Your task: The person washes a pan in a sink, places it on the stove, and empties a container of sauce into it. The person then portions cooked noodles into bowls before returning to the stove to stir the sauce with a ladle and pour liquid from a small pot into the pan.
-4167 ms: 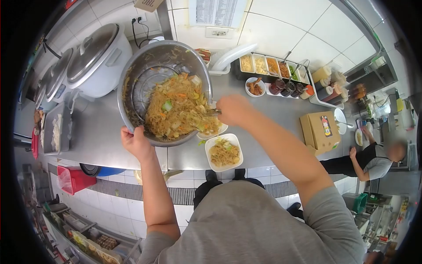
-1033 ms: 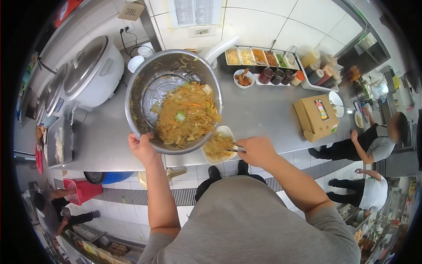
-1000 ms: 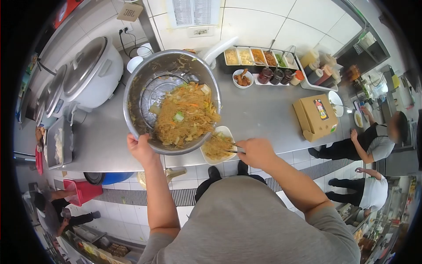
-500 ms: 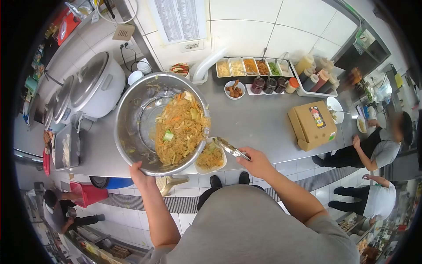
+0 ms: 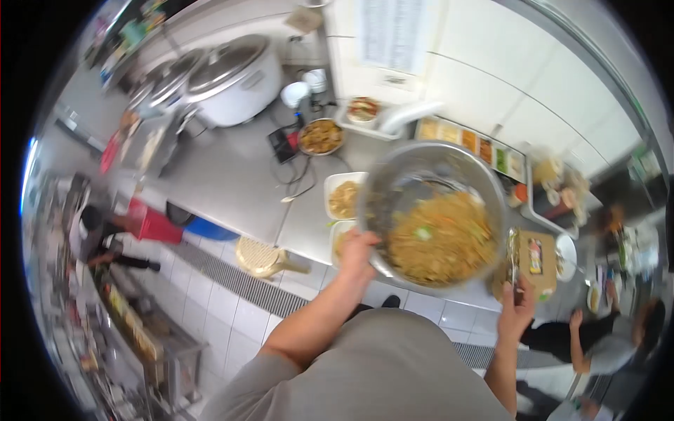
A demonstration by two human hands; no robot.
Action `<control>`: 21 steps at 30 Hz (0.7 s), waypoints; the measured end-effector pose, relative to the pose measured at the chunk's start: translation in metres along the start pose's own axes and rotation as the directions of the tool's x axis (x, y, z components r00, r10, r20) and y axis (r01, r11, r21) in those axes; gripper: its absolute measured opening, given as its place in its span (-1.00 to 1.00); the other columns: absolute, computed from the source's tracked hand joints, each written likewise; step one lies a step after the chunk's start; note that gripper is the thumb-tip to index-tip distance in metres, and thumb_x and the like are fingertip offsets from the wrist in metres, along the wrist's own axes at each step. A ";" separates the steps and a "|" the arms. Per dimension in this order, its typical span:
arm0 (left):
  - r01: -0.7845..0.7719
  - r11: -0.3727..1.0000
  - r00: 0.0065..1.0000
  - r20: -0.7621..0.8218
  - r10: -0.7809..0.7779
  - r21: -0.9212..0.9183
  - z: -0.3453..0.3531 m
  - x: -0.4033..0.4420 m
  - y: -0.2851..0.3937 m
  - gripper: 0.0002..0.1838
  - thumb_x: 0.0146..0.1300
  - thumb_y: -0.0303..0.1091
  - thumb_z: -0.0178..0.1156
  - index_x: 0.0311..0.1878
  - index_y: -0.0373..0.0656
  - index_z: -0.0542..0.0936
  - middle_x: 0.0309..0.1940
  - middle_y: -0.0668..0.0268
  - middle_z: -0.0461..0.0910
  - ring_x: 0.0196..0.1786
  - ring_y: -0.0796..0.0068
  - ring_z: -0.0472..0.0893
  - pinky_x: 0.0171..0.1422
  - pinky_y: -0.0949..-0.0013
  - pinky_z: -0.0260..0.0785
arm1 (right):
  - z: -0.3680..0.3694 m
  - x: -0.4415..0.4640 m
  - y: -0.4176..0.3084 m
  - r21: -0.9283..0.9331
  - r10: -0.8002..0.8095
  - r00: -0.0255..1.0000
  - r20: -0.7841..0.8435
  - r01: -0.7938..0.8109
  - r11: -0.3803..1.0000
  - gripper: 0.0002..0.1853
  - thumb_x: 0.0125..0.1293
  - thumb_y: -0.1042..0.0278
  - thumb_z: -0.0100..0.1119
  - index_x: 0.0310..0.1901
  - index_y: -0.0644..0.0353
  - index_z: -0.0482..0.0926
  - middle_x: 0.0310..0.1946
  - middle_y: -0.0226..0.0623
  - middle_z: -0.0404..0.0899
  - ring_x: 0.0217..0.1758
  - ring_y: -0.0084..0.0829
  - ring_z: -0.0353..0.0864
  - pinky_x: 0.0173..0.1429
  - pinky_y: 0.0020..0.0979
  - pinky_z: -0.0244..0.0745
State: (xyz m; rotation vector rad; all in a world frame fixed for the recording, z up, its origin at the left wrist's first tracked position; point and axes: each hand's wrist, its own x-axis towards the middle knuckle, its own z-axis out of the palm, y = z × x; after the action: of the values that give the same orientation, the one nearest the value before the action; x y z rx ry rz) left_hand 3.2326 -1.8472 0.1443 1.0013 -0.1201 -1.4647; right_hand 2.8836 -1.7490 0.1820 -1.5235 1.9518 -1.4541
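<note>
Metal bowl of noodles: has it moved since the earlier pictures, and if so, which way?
Yes. The metal bowl has moved to the right, away from the large lidded cooker and towards the cardboard box.

No legible lettering, only blurred print on the wall sheet [image 5: 393,35].

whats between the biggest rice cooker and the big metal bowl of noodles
In the head view, a smaller bowl of food sits between them, beside a black device and cables; a white container of noodles lies nearer the metal bowl.
</note>
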 end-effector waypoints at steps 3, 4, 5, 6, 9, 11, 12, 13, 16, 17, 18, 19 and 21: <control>0.012 0.999 0.992 -0.129 -0.007 0.034 0.030 -0.001 -0.040 -0.74 -0.04 -0.70 0.14 -0.25 -0.19 0.50 -0.37 0.32 0.53 -0.31 0.39 0.53 -0.18 0.30 0.42 | -0.010 0.026 -0.044 -0.300 0.077 0.958 0.277 0.011 0.954 -0.60 0.30 0.35 0.37 0.13 0.31 0.62 -0.27 -0.35 0.60 -0.25 -0.48 0.56 -0.15 -0.45 0.47; 0.037 0.999 0.994 -0.102 -0.035 0.021 0.039 -0.004 -0.049 -0.73 -0.04 -0.71 0.14 -0.25 -0.18 0.50 -0.39 0.34 0.53 -0.33 0.42 0.51 -0.22 0.32 0.39 | -0.011 0.031 -0.036 -0.478 0.130 0.919 0.372 0.070 0.876 -0.56 0.21 0.31 0.42 0.12 0.26 0.64 -0.13 -0.21 0.63 -0.09 -0.29 0.60 0.00 -0.33 0.50; 0.033 0.999 0.993 -0.112 -0.031 0.008 0.034 0.004 -0.069 -0.73 -0.04 -0.71 0.14 -0.25 -0.18 0.50 -0.39 0.34 0.53 -0.33 0.42 0.51 -0.22 0.32 0.39 | -0.012 0.036 -0.028 -0.635 0.200 0.875 0.440 0.145 0.759 -0.51 0.13 0.26 0.46 0.11 0.20 0.66 0.01 -0.08 0.65 0.08 -0.10 0.64 0.15 -0.22 0.53; 0.103 0.995 0.994 -0.033 -0.102 0.017 0.021 0.020 -0.096 -0.68 0.00 -0.69 0.13 -0.12 -0.22 0.50 -0.28 0.28 0.54 -0.22 0.38 0.54 -0.16 0.33 0.41 | -0.009 0.040 -0.018 -0.637 0.196 0.873 0.446 0.155 0.755 -0.51 0.13 0.26 0.46 0.11 0.20 0.66 0.01 -0.08 0.65 0.08 -0.10 0.64 0.15 -0.22 0.53; 0.190 0.981 0.981 0.027 -0.192 0.047 0.020 0.020 -0.121 -0.64 0.05 -0.67 0.11 -0.02 -0.27 0.49 -0.18 0.22 0.54 -0.13 0.33 0.57 -0.11 0.33 0.43 | -0.001 0.037 0.014 -0.719 0.256 0.860 0.441 0.168 0.675 -0.48 0.10 0.15 0.49 0.09 0.20 0.67 0.01 -0.05 0.66 0.13 0.00 0.61 0.23 -0.06 0.47; 0.185 0.979 0.982 0.004 -0.186 0.085 0.016 0.025 -0.139 -0.70 0.07 -0.67 0.10 -0.08 -0.26 0.51 -0.22 0.23 0.56 -0.16 0.35 0.57 -0.11 0.32 0.43 | 0.005 0.036 0.022 -0.711 0.238 0.870 0.432 0.167 0.683 -0.48 0.12 0.16 0.49 0.11 0.18 0.66 0.01 -0.03 0.67 0.15 0.00 0.60 0.29 -0.05 0.42; 0.198 0.977 0.980 0.011 -0.200 0.085 0.012 0.030 -0.148 -0.70 0.07 -0.67 0.10 -0.08 -0.26 0.51 -0.22 0.23 0.56 -0.16 0.35 0.57 -0.11 0.32 0.43 | 0.007 0.035 0.034 -0.721 0.245 0.872 0.423 0.160 0.674 -0.48 0.12 0.16 0.49 0.11 0.18 0.66 0.01 -0.03 0.67 0.15 0.00 0.60 0.29 -0.05 0.42; 0.170 0.983 0.985 0.024 -0.171 0.066 0.007 0.034 -0.156 -0.71 0.08 -0.67 0.11 -0.09 -0.25 0.52 -0.24 0.25 0.55 -0.17 0.36 0.56 -0.11 0.32 0.43 | 0.009 0.033 0.047 -0.717 0.225 0.875 0.428 0.177 0.675 -0.48 0.14 0.17 0.47 0.12 0.18 0.65 0.01 -0.02 0.67 0.16 0.01 0.59 0.31 -0.03 0.40; 0.112 0.982 0.992 0.039 -0.119 0.153 0.002 0.041 -0.163 -0.75 0.12 -0.62 0.15 -0.09 -0.23 0.53 -0.28 0.27 0.55 -0.18 0.40 0.56 -0.12 0.33 0.43 | 0.013 0.025 0.063 -0.689 0.123 0.906 0.406 0.215 0.692 -0.49 0.16 0.20 0.45 0.14 0.18 0.64 0.00 -0.03 0.67 0.16 0.03 0.58 0.34 0.00 0.37; 0.067 0.965 0.996 0.045 -0.080 0.252 0.001 0.041 -0.161 -0.77 0.17 -0.57 0.19 -0.08 -0.22 0.54 -0.29 0.28 0.54 -0.18 0.42 0.55 -0.12 0.34 0.42 | 0.014 0.022 0.062 -0.657 0.027 0.924 0.381 0.250 0.711 -0.50 0.17 0.23 0.44 0.15 0.18 0.63 -0.01 -0.05 0.67 0.17 0.03 0.57 0.35 0.01 0.35; 0.071 0.964 0.995 0.050 -0.087 0.255 -0.001 0.037 -0.158 -0.77 0.17 -0.57 0.19 -0.08 -0.22 0.54 -0.29 0.28 0.54 -0.18 0.42 0.55 -0.12 0.34 0.42 | 0.014 0.019 0.061 -0.662 0.032 0.927 0.374 0.243 0.709 -0.50 0.17 0.23 0.44 0.15 0.18 0.63 -0.01 -0.05 0.67 0.17 0.03 0.57 0.35 0.01 0.35; 0.039 0.928 0.996 0.057 -0.065 0.370 0.005 0.024 -0.142 -0.81 0.17 -0.55 0.24 -0.15 -0.19 0.53 -0.32 0.32 0.53 -0.24 0.49 0.53 -0.14 0.38 0.41 | 0.016 0.015 0.048 -0.630 -0.134 0.932 0.338 0.330 0.703 -0.53 0.21 0.24 0.42 0.15 0.18 0.63 -0.04 -0.07 0.68 0.11 -0.03 0.61 0.31 -0.05 0.41; 0.011 0.875 0.996 0.074 -0.054 0.484 -0.004 0.008 -0.125 -0.84 0.17 -0.52 0.29 -0.22 -0.17 0.51 -0.34 0.35 0.52 -0.30 0.56 0.50 -0.17 0.42 0.39 | 0.022 -0.001 0.023 -0.612 -0.287 0.914 0.285 0.404 0.679 -0.56 0.24 0.26 0.40 0.14 0.18 0.63 -0.07 -0.10 0.69 0.05 -0.09 0.65 0.26 -0.10 0.46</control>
State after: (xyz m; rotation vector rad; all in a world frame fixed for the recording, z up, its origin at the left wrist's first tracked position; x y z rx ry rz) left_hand 3.1417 -1.8272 0.0602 1.3470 -0.5588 -1.5434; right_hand 2.8866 -1.7616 0.1527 -2.3426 2.2896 -0.6802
